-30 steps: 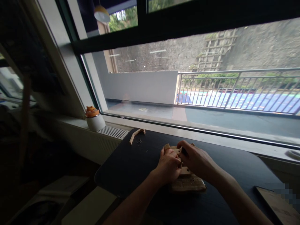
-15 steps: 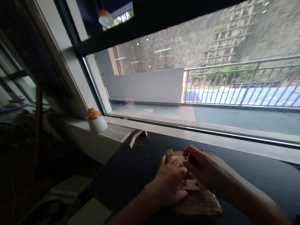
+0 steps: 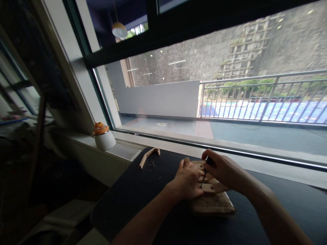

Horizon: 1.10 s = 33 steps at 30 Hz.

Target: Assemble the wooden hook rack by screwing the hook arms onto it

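Screwdriver pinched by right fingers, left fingers gripping wood piece (curved strip beyond)

Worktop: dark, smooth, matt board.
Wooden parts under your left hand: pale bare wood, smooth and dull.
Screwdriver in your right hand: dark matt handle, thin dark metal shaft.
Sheet beneath the parts: brown, rough, dull; paper or board, you cannot tell which.
Curved strip: the same pale wood.
Jar: glossy white body, orange lid.
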Motion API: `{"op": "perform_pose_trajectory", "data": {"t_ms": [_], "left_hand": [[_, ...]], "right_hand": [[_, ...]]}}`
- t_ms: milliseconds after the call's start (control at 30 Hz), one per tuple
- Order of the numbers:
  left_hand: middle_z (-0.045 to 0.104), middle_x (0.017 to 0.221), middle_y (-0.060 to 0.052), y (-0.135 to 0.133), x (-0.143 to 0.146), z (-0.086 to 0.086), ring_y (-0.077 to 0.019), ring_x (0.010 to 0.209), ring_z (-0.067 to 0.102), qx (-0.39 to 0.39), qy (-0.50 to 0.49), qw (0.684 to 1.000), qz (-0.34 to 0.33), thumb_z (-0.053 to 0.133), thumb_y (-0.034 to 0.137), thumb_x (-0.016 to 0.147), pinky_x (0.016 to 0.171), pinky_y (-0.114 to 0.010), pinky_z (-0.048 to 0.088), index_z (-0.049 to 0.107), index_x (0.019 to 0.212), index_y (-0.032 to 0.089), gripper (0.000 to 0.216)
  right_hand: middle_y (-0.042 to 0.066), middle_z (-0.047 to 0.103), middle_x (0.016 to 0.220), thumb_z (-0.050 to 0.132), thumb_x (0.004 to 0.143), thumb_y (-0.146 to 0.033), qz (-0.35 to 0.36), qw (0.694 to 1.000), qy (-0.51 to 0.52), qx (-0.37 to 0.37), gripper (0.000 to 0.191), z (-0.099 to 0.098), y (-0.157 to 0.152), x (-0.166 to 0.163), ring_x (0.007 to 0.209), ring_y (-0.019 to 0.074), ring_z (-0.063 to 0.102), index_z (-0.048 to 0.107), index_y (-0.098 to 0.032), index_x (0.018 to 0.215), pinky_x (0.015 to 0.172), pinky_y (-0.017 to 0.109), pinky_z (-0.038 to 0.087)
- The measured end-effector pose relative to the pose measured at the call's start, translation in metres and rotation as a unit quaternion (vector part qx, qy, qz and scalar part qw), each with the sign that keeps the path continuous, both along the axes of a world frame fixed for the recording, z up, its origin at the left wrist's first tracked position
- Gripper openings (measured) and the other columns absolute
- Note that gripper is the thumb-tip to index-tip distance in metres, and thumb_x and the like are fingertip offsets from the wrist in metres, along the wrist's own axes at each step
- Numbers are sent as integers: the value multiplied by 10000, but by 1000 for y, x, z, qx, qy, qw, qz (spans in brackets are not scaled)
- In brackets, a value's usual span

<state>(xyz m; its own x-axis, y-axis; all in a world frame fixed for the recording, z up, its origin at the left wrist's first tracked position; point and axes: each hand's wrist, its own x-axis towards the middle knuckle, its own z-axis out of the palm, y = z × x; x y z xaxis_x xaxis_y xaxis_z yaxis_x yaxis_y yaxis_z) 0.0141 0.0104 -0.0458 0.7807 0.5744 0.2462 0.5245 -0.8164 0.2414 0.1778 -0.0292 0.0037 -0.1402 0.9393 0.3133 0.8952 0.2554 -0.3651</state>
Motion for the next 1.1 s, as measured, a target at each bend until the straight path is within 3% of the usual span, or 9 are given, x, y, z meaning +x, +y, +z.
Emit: {"op": "perform_pose_trajectory", "data": {"t_ms": [133, 233, 533, 767, 933, 1100], "left_hand": [[613, 960, -43, 8, 0, 20, -300, 1078, 501, -69, 49, 996, -27, 749, 332, 605, 1035, -629, 179, 604, 879, 221, 330], [609, 963, -20, 5, -6, 25, -258, 1053, 524, -96, 31, 994, -32, 749, 313, 620, 1062, -614, 139, 593, 866, 235, 301], [620, 954, -17, -4, -8, 5, -271, 1108, 464, -15, 14, 999, -30, 657, 254, 653, 1082, -584, 90, 603, 920, 249, 272], [609, 809, 5, -3, -6, 0, -246, 1067, 471, -8, -20, 999, -34, 664, 253, 668, 1098, -530, 73, 590, 751, 215, 118], [568, 705, 19, 1, -6, -5, -218, 1020, 492, -5, -53, 997, -51, 697, 296, 666, 1094, -476, 112, 547, 634, 187, 188], [596, 923, -20, 1, -4, -10, -223, 1048, 492, 16, -77, 996, -51, 652, 262, 713, 1072, -479, 157, 606, 670, 180, 103]], "right_hand": [[-34, 540, 550, 423, 791, -231, -13, 1000, 6, -9, 207, -3, 6, 1, 488, 143, 468, 532, -221, 967, 481, 244, 293], [-20, 588, 612, 434, 797, -247, -20, 1000, 14, -8, 222, -9, 2, 0, 527, 156, 513, 524, -237, 1000, 503, 250, 315], [13, 631, 718, 403, 825, -221, -7, 1000, 10, 9, 243, -15, -7, -7, 621, 177, 565, 502, -255, 1044, 541, 252, 328], [1, 646, 755, 414, 835, -208, 2, 1000, 17, 23, 294, -17, -8, -6, 641, 175, 587, 480, -282, 1111, 552, 251, 354], [-29, 613, 658, 452, 847, -262, 0, 999, 31, 32, 363, -23, -5, -6, 571, 172, 574, 406, -272, 1207, 515, 252, 367], [-19, 644, 694, 496, 847, -300, 15, 999, 52, 8, 289, -20, -4, -7, 605, 161, 608, 482, -275, 1134, 526, 245, 416]]}}
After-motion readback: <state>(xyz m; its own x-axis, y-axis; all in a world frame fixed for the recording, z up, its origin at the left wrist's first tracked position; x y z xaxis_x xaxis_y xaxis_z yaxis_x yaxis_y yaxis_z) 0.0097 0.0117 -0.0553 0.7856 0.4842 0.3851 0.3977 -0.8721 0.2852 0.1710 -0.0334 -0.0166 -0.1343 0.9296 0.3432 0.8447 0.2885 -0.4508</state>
